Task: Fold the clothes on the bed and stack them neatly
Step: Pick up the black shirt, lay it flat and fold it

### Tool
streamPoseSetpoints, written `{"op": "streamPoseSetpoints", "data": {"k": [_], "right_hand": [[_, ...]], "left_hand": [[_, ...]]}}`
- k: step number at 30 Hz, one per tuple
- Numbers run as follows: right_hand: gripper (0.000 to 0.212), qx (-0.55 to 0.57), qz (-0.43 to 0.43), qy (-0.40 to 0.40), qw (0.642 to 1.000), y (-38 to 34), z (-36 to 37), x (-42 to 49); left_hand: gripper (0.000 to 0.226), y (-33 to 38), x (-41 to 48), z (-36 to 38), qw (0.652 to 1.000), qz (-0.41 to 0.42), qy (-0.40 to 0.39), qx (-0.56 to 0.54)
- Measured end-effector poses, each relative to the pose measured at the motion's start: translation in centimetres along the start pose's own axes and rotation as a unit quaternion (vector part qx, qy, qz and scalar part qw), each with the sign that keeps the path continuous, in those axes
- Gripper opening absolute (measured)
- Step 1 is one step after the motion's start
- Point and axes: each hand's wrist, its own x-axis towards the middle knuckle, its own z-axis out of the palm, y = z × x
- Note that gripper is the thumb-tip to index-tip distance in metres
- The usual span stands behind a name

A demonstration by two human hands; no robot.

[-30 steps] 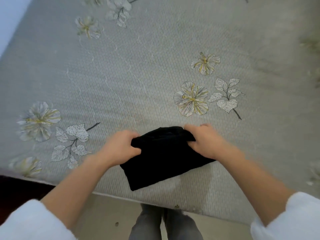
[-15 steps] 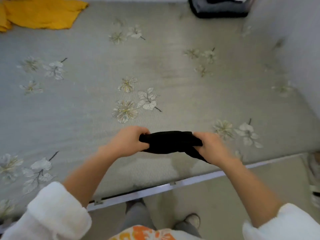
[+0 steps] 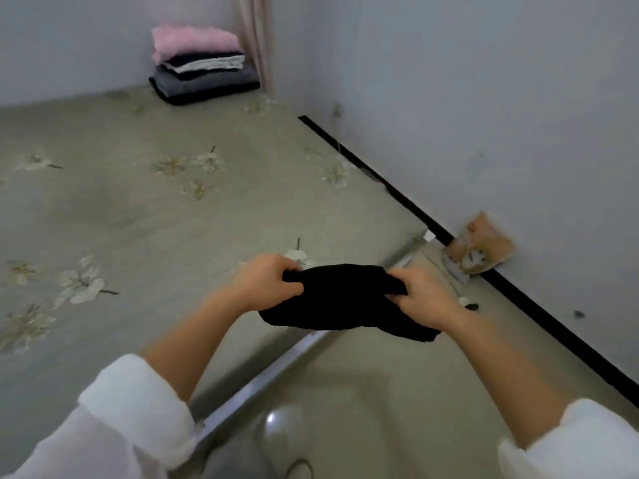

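The bed (image 3: 138, 219), with its flowered grey cover, fills the left of the view. In its far corner, against the wall and just beside a curtain (image 3: 254, 39), sits a stack of folded clothes (image 3: 204, 70): a pink piece on top, black and white layers under it, and dark grey and black at the bottom. It looks squared and tidy, so a good share of the folding seems done.

Nearer, the left hand (image 3: 266, 281) has its fingers curled tight round the left end of a black garment (image 3: 342, 299). The garment is folded into a compact bundle and hangs in the air between both hands, above the near edge of the bed and touching nothing else. The right hand (image 3: 425, 295) has its fingers clamped on the right end, with a loose flap drooping below that wrist.

On the floor at the right, an orange packet (image 3: 480, 250) lies against the wall.

This piece seems folded but not yet stacked. It has to be carried to the far corner and laid squarely on the pink top. Whether more loose clothes wait elsewhere on the bed cannot be told from here.
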Motion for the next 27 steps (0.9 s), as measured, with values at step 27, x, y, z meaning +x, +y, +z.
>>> {"op": "streamPoseSetpoints", "data": {"k": [27], "right_hand": [[0.025, 0.007, 0.198, 0.11, 0.974, 41.3, -24.9, 19.4]], "left_hand": [[0.016, 28.9, 53.8, 5.4, 0.985, 0.152, -0.068, 0.056]]}}
